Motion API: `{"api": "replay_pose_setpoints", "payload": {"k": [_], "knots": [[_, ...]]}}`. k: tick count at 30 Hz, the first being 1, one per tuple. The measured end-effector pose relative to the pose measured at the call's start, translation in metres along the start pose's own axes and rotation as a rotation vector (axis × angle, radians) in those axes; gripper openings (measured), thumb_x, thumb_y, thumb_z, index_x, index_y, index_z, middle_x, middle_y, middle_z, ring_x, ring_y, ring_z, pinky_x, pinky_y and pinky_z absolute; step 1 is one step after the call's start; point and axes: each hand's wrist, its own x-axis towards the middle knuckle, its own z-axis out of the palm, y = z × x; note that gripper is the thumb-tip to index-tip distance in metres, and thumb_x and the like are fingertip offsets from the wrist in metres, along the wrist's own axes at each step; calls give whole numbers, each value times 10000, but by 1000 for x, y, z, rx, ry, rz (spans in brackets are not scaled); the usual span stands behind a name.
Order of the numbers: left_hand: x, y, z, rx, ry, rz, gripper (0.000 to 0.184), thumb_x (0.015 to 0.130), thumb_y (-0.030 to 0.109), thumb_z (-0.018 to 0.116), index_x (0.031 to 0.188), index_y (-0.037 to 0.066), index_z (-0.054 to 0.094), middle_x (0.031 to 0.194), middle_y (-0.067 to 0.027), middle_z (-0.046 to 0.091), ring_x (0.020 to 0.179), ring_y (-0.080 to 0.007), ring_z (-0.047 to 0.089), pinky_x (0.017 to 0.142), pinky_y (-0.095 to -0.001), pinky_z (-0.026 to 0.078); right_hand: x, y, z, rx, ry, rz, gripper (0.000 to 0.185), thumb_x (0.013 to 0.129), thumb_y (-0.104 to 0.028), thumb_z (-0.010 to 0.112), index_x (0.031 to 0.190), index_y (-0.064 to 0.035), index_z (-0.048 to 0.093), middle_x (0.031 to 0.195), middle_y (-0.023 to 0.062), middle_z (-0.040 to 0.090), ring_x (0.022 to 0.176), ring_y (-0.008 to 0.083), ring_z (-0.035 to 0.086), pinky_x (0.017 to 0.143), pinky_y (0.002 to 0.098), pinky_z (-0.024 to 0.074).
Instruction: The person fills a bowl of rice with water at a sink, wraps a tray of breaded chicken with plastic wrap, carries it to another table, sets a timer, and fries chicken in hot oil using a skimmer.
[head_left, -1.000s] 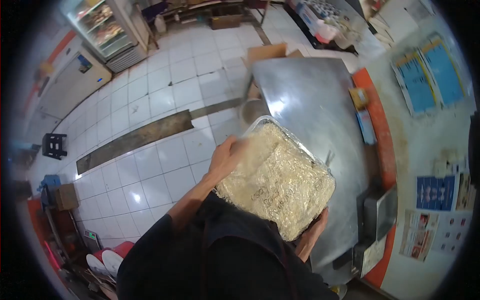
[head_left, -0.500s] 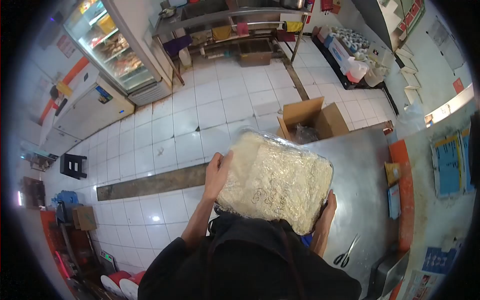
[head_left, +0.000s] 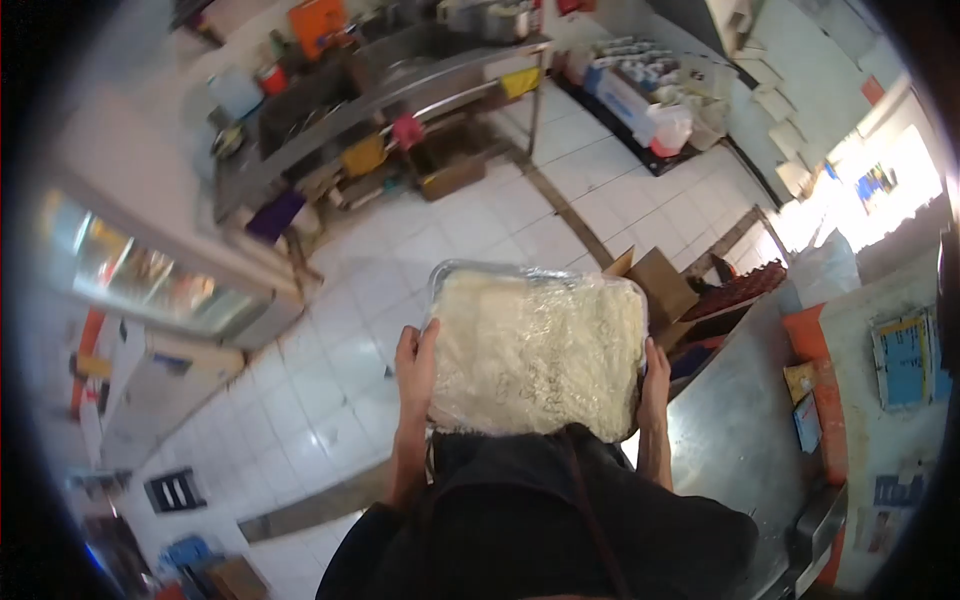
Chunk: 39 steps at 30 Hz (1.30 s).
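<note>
Plastic-wrapped tray, turned straighter

Held centrally, clamped by fingers of left hand at nine o'clock and right hand at three. Has cardboard box beyond at two o'clock, versus one o'clock half a second ago.
</note>
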Motion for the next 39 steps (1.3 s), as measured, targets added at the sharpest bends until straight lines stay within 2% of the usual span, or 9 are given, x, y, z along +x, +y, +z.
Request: {"api": "replay_pose_setpoints", "payload": {"k": [4,5,6,9,11,15,24,38,39], "knots": [[32,34,15,7,-212,71,456,886,329,692,692,80,364,687,38,317,650,-84,308,583,-250,301,-19,22,0,71,284,-58,671,936,-458,581,1356,55,477,1379,157,505,1282,238,453,1077,342,322],[22,58,16,59,-249,42,446,874,319,709,703,78,375,702,32,352,654,-83,320,592,-248,312,-30,27,-2,78,411,-118,528,939,-464,579,1170,10,580,1117,80,596,1035,161,537,913,316,403],[9,73,16,111,-318,45,446,874,319,709,703,78,375,702,32,352,654,-83,320,592,-248,312,-60,20,-7,121,475,-78,528,939,-464,579,1170,10,580,1117,80,596,1035,161,537,913,316,403],[-63,86,55,233,-431,36,457,842,328,747,720,67,392,701,21,374,665,-97,347,604,-261,332,-132,9,-81,175,422,-15,381,924,-438,631,765,-124,487,744,-57,456,639,37,387,562,232,312],[36,82,29,371,-478,141,480,806,347,785,736,57,408,712,7,391,680,-119,371,623,-278,354,-100,8,10,133,456,-1,372,919,-405,655,761,-113,486,725,-54,455,641,46,400,576,234,341],[61,94,41,368,-580,149,501,782,358,808,745,51,414,725,-6,398,699,-135,384,648,-300,377,-118,0,29,264,526,-36,358,892,-324,721,752,-101,480,693,-47,468,619,51,412,555,237,365],[-5,164,66,311,-802,337,463,754,309,847,841,26,491,815,-66,571,753,-147,534,715,-307,457,-176,-4,-20,281,701,-209,428,835,-373,774,737,-84,474,697,-43,477,620,47,420,545,227,354],[112,101,133,316,-1192,414,713,615,360,926,1003,3,446,890,-123,622,786,-199,609,713,-335,514,-142,41,86,413,1005,-282,345,855,-316,761,792,-81,516,700,-24,517,613,58,454,545,228,382],[116,84,145,293,-1161,496,719,613,358,927,1005,2,442,894,-123,618,778,-199,610,701,-332,516,-133,51,84,387,1026,-311,386,890,-355,719,736,-113,462,666,-76,388,598,24,338,521,218,275]]}}
